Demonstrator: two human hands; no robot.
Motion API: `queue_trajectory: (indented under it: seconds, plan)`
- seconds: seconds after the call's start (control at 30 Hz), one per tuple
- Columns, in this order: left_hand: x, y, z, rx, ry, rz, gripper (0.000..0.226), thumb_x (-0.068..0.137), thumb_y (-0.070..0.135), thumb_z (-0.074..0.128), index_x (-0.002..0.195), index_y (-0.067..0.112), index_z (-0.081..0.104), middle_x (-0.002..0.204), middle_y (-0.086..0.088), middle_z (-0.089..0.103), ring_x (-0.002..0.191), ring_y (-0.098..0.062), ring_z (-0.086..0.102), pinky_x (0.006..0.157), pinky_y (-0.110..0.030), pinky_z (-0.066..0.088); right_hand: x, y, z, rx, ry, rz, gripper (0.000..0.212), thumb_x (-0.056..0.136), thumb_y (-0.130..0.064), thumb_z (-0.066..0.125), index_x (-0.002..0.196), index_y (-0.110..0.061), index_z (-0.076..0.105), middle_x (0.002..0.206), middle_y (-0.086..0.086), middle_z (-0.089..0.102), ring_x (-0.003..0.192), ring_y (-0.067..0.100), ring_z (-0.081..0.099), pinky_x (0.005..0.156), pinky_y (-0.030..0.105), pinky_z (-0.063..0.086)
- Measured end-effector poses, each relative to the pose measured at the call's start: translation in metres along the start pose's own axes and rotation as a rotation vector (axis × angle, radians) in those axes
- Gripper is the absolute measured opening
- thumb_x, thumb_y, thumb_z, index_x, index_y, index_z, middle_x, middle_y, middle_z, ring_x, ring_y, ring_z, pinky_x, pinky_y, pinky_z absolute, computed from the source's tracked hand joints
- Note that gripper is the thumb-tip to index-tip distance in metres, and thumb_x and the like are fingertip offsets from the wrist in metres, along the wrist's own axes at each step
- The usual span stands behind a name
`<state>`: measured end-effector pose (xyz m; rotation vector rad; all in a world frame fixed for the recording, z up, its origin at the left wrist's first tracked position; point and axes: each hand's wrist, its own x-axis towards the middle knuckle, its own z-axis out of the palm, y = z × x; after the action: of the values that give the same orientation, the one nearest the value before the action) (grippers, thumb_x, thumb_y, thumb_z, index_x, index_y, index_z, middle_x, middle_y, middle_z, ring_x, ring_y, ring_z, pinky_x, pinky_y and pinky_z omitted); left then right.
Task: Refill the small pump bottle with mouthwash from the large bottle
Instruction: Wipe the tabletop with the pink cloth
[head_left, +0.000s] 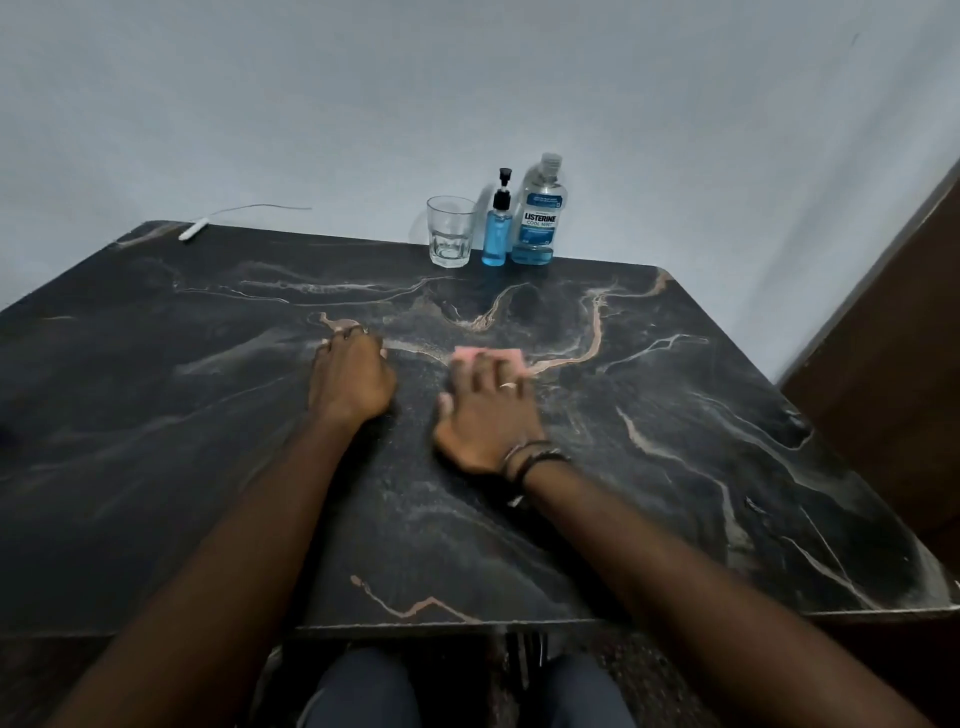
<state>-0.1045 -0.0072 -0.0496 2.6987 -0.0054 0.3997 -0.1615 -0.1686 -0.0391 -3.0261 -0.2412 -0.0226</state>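
The small pump bottle (494, 231), clear with blue liquid and a black pump, stands at the table's (675, 415) far edge between a glass (450, 232) and the large bottle (538, 214), which is nearly empty. The left hand (349, 378) rests curled and empty mid-table. The right hand (485, 415) presses flat fingers on a pink cloth (491, 356).

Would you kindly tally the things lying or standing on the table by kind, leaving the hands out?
Bottles: 2, the small pump bottle and the large bottle
Drinking glasses: 1, the glass
Pink cloths: 1, the cloth under the right hand
White corded devices: 1, the device
Total: 5
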Motion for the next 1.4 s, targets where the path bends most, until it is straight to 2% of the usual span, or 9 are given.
queue_trajectory:
  seconds: [0.1,0.23,0.4,0.5,0.6,0.7,1.2,1.3,1.4]
  plan:
    - [0.000,-0.004,-0.001,-0.055,0.013,-0.001,0.021,0.092,0.009,0.049,0.096,-0.004,0.065,0.109,-0.030,0.064,0.103,-0.048,0.061,0.090,-0.051,0.050,-0.045,-0.048,0.007,0.036,0.022,-0.147,0.067,0.097,-0.043,0.029,0.155,-0.010,0.016,0.162,0.020,0.013,0.149,0.041,0.010,0.119,0.057,0.003]
    - [-0.002,-0.002,-0.003,-0.071,0.022,0.004,0.022,0.094,0.009,0.050,0.097,-0.004,0.067,0.110,-0.029,0.065,0.103,-0.046,0.062,0.089,-0.049,0.050,-0.093,-0.044,0.002,0.061,0.028,-0.226,0.065,0.097,-0.040,0.028,0.155,-0.014,0.017,0.162,0.017,0.016,0.151,0.033,0.009,0.121,0.052,0.002]
    - [-0.002,-0.003,-0.002,-0.090,0.018,-0.011,0.020,0.093,0.009,0.050,0.094,-0.002,0.066,0.107,-0.029,0.066,0.101,-0.046,0.063,0.089,-0.049,0.051,-0.112,0.008,-0.004,0.024,0.029,-0.156,0.074,0.086,-0.048,0.005,0.156,-0.024,0.011,0.163,0.010,0.017,0.152,0.029,0.009,0.123,0.047,0.002]
    - [-0.003,-0.004,-0.001,-0.096,0.012,-0.019,0.021,0.094,0.012,0.049,0.095,-0.001,0.066,0.108,-0.028,0.066,0.102,-0.046,0.062,0.090,-0.049,0.052,-0.089,0.059,-0.008,-0.051,0.047,0.013,0.078,0.084,-0.050,-0.001,0.156,-0.024,0.011,0.162,0.011,0.020,0.150,0.030,0.013,0.121,0.050,0.011]
    - [-0.003,-0.004,-0.001,-0.108,0.019,-0.037,0.022,0.094,0.013,0.048,0.098,0.001,0.066,0.109,-0.027,0.066,0.103,-0.046,0.062,0.090,-0.049,0.052,-0.057,0.091,-0.013,-0.004,-0.014,0.201,0.065,0.096,-0.048,0.013,0.157,-0.025,0.007,0.164,0.011,0.010,0.152,0.033,0.005,0.122,0.052,0.005]
    - [-0.005,-0.002,0.000,-0.120,0.023,-0.038,0.023,0.095,0.012,0.047,0.097,0.000,0.066,0.107,-0.026,0.067,0.100,-0.044,0.064,0.088,-0.049,0.053,-0.026,0.090,-0.015,0.007,-0.020,0.264,0.063,0.100,-0.044,0.022,0.156,-0.021,0.008,0.164,0.015,0.006,0.151,0.036,0.002,0.121,0.054,0.002]
    - [-0.002,0.003,0.002,-0.040,0.043,-0.017,0.022,0.093,0.010,0.048,0.101,0.000,0.066,0.114,-0.021,0.064,0.111,-0.039,0.058,0.094,-0.047,0.044,0.106,-0.035,-0.003,0.044,-0.116,0.067,0.069,0.099,-0.048,0.022,0.156,-0.012,0.008,0.163,0.023,-0.003,0.150,0.042,-0.005,0.120,0.056,-0.004]
    - [-0.002,0.003,0.000,-0.048,0.029,0.000,0.023,0.093,0.008,0.048,0.107,0.003,0.066,0.115,-0.020,0.064,0.112,-0.038,0.057,0.097,-0.048,0.045,0.118,-0.034,-0.013,0.136,-0.124,-0.038,0.064,0.100,-0.047,0.028,0.152,-0.008,0.020,0.160,0.024,0.017,0.148,0.040,0.014,0.121,0.052,0.007]
    - [-0.001,0.003,0.001,-0.043,0.013,-0.003,0.020,0.092,0.006,0.049,0.104,0.003,0.064,0.113,-0.017,0.063,0.112,-0.034,0.055,0.096,-0.046,0.045,0.115,-0.014,-0.020,0.265,-0.023,-0.160,0.041,0.101,-0.035,0.039,0.119,-0.001,0.053,0.127,0.020,0.056,0.118,0.034,0.051,0.104,0.045,0.038]
